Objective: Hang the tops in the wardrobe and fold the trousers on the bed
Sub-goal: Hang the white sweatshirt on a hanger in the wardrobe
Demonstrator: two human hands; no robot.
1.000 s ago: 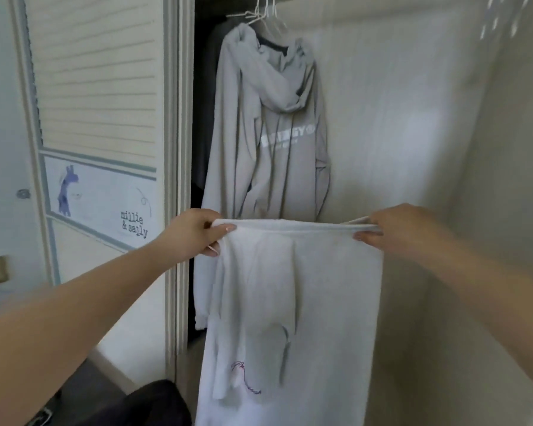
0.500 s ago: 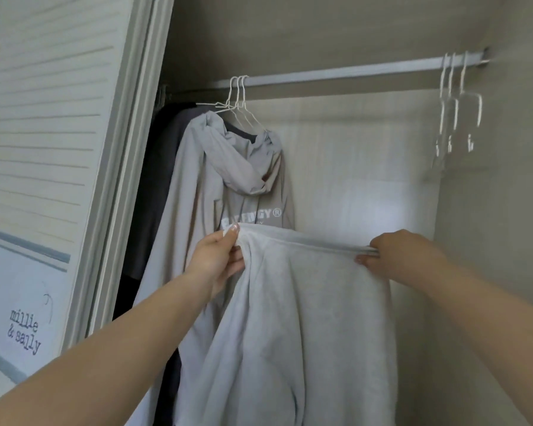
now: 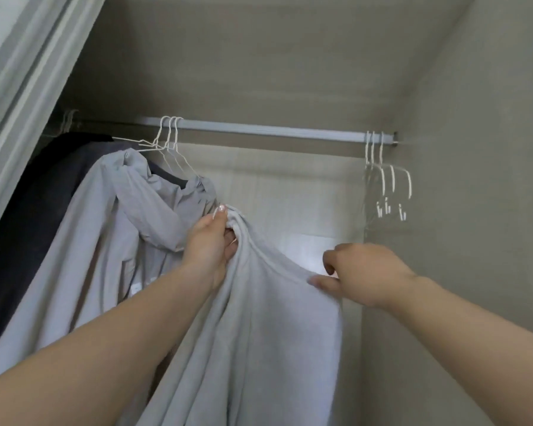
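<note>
My left hand (image 3: 211,241) covers the bunched end of the light top (image 3: 259,333), whose bottom is cut off. Can't tell what the dark garment (image 3: 28,216) behind the hoodie (image 3: 111,241) is.

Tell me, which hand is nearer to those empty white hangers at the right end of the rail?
Right. The right hand sits just below and left of the empty hangers; the left hand, gripping the pale grey top, is far off beside the hanging hoodie.
</note>
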